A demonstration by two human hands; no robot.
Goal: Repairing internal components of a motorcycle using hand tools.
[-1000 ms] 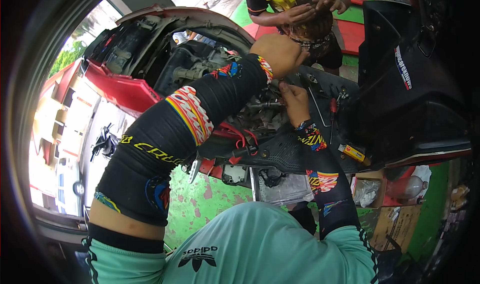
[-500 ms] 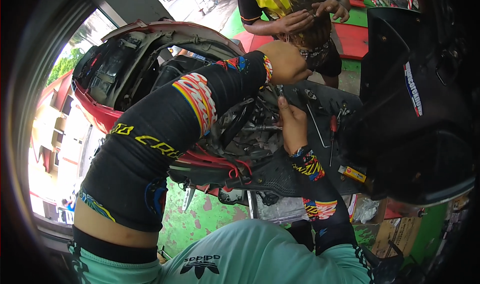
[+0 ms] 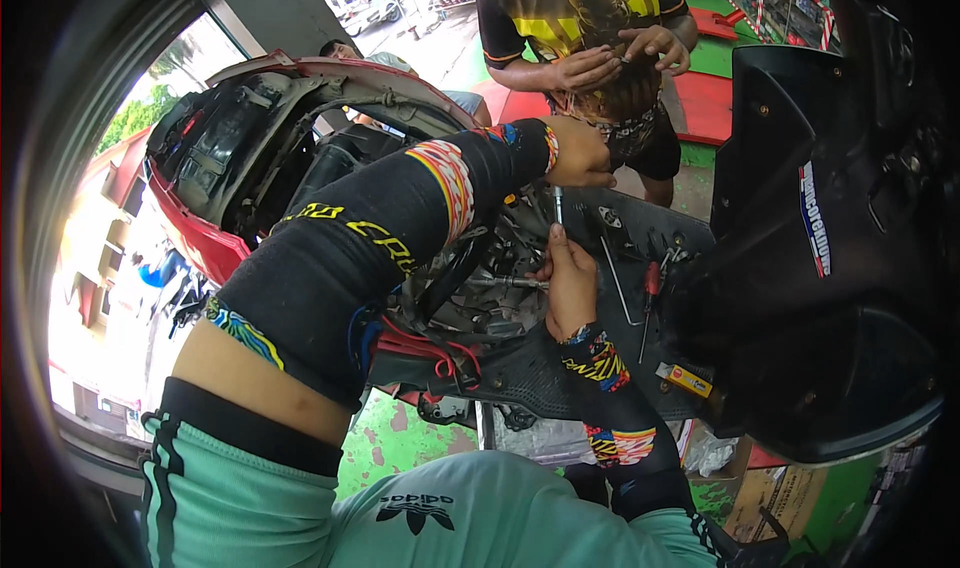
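Observation:
Over the opened red scooter body, my left hand is closed, knuckles up; what is inside it is hidden. Just below it, a shiny socket-tool shaft stands upright, its top end close under the left hand. My right hand grips the shaft's lower end, thumb pointing up along it. Beside the right fingers, a second chrome bar runs sideways from the exposed engine parts; whether the fingers touch it I cannot tell.
On the black footboard lie a bent metal rod, a red-handled screwdriver and a small yellow box. The dark front panel rises at right. A co-worker's hands are beyond; another person is farther back.
My view has shifted slightly. The hands have drawn apart a little, showing more of the upright shaft. A second person has come into sight behind the scooter.

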